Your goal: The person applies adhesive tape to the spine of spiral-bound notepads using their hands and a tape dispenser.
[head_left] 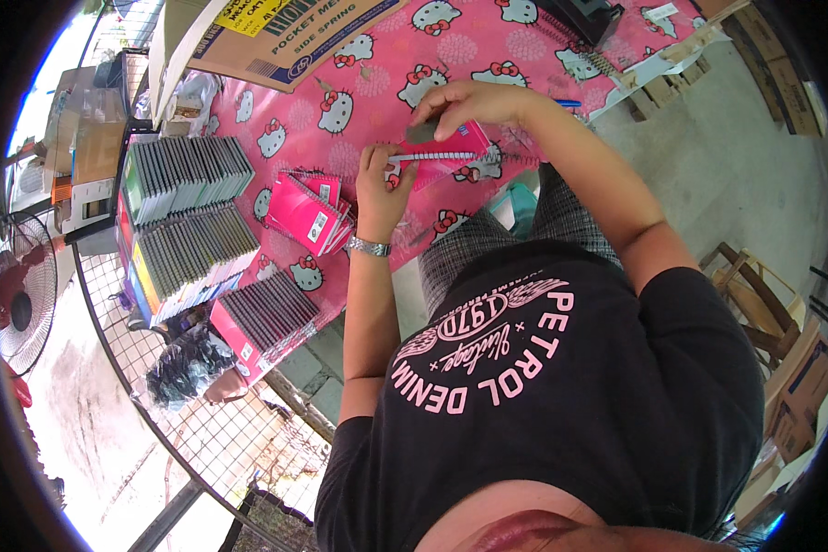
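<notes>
A pink notebook (460, 141) lies on the table in front of me, a spiral coil (515, 160) running along its near edge and out past its right end. My left hand (384, 189), with a metal watch at the wrist, is closed, pinching the left end of the notebook's bound edge. Above the notebook's upper left corner, my right hand (469, 106) grips a small, flat, dark grey piece (421, 132) whose kind I cannot make out. Beside my left hand rests a loose pile of pink spiral notebooks (304, 212).
Stacks of spiral notebooks (198, 262) line the table's left edge, with a pink stack (265, 317) nearer. A cardboard box (290, 46) stands at the far left. A black machine (584, 18) sits far right, near a blue pen (569, 103). A fan (26, 308) is at the left.
</notes>
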Tool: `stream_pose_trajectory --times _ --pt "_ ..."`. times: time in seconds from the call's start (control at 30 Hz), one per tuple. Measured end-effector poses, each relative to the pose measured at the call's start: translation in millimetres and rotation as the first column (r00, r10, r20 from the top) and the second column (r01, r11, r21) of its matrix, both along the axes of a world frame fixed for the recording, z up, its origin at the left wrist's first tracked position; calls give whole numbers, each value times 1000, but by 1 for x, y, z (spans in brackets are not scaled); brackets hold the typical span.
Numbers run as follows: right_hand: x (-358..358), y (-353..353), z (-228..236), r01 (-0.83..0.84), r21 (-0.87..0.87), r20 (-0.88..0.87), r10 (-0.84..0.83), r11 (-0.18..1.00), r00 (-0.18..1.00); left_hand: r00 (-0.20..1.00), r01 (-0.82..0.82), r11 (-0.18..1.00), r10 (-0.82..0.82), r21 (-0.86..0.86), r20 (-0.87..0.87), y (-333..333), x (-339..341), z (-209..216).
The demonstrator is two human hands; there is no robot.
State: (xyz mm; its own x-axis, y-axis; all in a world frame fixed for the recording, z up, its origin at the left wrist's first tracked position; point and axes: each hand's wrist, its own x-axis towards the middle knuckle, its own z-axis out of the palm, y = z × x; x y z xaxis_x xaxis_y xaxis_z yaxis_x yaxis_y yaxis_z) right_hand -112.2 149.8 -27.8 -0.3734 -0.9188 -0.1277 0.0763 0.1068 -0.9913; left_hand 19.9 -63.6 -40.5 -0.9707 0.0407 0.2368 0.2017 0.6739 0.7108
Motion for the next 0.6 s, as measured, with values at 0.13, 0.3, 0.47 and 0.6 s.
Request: stream_pose_trajectory --times 0.13,0.3,0.47,0.6 --pt "0 -2 -5 -12 -5 -7 12 1000 1000 999 41 999 -40 25 -1 -1 -3 1" --pt "5 1 -7 46 -164 273 1 985 962 999 33 999 -34 32 34 -2 -3 2" --pt "6 -2 3 90 -88 182 -73 992 981 998 55 999 -55 -2 -16 -3 -4 3" --pt "2 -1 4 96 119 -256 -62 988 965 999 46 999 -46 -22 20 -4 -7 2"
